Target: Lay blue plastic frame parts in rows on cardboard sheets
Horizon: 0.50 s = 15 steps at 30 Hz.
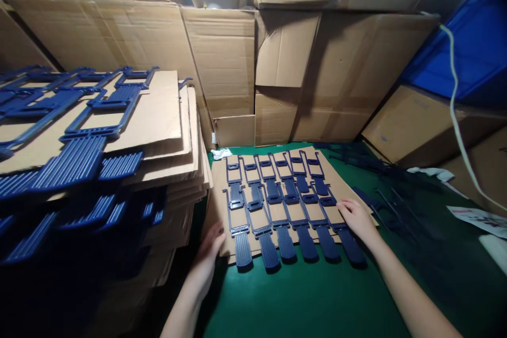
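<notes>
Dark blue frames (pixel 243 251) are laid in two rows of six on a cardboard sheet (pixel 336 182) between the left hand (pixel 208 248) and right hand (pixel 358 222); this layer is judged filled. Loose pieces (pixel 400 210), indistinct, are left unplaced beyond the right hand. A loaded stack (pixel 166 111) is noted outside the left. Hands are held apart, part-curled, at opposite sheet edges; whether either is clamped cannot be told.

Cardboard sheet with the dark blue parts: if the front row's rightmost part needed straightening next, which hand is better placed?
Likely the right hand: it is beside the rightmost part. The left hand is at the left edge of the cardboard sheet, with the row's other parts between.
</notes>
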Tool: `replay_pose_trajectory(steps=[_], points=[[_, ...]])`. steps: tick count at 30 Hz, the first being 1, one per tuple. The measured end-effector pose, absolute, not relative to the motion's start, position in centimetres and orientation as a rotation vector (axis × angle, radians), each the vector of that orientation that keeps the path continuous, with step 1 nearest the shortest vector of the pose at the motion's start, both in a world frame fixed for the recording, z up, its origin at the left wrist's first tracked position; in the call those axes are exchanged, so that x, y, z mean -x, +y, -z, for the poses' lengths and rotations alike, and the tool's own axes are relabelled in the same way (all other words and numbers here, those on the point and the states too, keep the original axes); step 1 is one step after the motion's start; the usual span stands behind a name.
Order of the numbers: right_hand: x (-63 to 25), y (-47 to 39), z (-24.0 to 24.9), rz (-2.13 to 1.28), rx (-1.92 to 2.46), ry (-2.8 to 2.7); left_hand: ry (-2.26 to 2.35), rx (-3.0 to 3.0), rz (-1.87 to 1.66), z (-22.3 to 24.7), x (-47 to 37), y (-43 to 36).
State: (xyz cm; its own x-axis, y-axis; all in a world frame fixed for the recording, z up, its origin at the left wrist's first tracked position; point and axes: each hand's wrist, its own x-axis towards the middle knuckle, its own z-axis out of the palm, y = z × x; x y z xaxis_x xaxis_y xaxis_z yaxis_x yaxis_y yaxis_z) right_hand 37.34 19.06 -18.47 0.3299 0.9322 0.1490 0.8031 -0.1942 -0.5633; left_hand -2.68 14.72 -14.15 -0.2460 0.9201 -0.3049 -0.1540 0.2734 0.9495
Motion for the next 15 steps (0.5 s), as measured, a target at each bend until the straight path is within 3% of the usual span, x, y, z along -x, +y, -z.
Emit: replay_pose_trajectory(steps=[15], points=[[-32.7,20.2,15.8,-0.216,2.194,-1.696,1.470,-0.872,-1.159,17.4,4.1,14.8]])
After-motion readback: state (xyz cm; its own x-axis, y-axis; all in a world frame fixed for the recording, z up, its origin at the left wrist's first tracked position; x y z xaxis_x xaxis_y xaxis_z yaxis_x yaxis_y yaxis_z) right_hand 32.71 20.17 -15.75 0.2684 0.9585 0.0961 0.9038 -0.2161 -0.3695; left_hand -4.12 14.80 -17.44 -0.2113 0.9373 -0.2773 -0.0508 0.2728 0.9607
